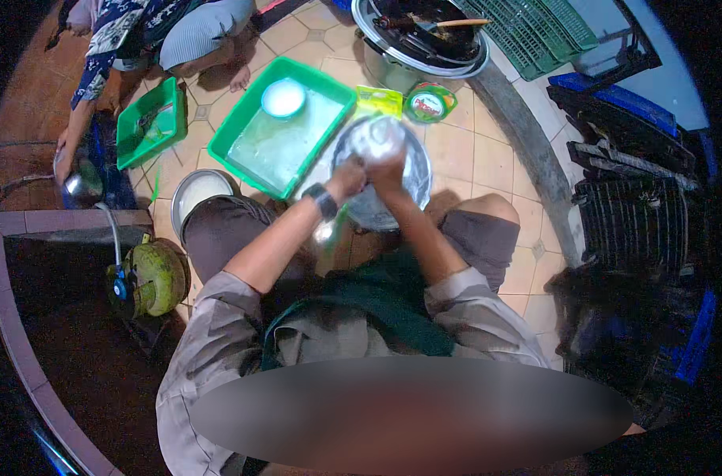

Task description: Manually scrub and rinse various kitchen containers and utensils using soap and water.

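Both of my hands are over a round metal basin (417, 199) with whitish contents, on the tiled floor between my knees. My left hand (348, 177), with a dark band at the wrist, is closed near a blurred whitish bundle or bag (375, 138); whether it grips it cannot be told. My right hand (388, 169) is around the lower part of that bundle, beside the left. Left of the basin lies a green plastic tray (215, 149) holding pale liquid and a small bowl of white contents (283, 98). A round metal pan (185, 196) with whitish contents stands by my left knee.
A large metal pot (390, 62) carries a dark pan with a wooden-handled utensil. Near it are a yellow packet (380, 101) and a green-lidded container (427, 104). A smaller green tray (173, 122), another person (200, 35), a green gas cylinder (158, 279) and green crates (533, 35) surround the area.
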Demonstrator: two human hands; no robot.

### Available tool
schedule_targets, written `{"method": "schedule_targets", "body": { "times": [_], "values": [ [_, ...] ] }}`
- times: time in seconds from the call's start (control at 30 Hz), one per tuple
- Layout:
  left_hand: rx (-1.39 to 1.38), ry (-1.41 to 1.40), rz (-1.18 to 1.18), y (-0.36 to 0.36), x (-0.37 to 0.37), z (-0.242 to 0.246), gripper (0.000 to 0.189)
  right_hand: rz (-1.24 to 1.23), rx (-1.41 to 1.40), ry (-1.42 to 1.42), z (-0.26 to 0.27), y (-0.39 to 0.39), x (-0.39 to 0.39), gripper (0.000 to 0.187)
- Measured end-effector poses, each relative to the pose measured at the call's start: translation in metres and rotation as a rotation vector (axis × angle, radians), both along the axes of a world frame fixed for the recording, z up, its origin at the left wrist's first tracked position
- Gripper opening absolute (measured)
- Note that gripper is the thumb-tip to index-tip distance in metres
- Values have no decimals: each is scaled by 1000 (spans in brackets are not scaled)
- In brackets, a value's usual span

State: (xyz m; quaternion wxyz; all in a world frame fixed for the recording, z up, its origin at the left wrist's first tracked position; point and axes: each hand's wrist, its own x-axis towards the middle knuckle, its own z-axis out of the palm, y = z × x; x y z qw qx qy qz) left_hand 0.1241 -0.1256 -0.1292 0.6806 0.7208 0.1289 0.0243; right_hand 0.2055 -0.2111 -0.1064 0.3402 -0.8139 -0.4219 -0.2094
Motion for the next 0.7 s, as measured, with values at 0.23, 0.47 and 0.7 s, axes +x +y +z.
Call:
{"method": "schedule_targets", "body": {
  "times": [0.23, 0.47, 0.7],
  "values": [
    [323, -266, -32, -2, -2, 8, 42, -7, 234, 140, -15, -8, 55, 27],
    [209, 74, -104, 21, 0, 52, 44, 97, 384, 1481, 26, -23, 69, 31],
    [30, 190, -169, 34, 5, 31, 48, 540, 271, 1443, 39, -26, 49, 36]
  ]
}}
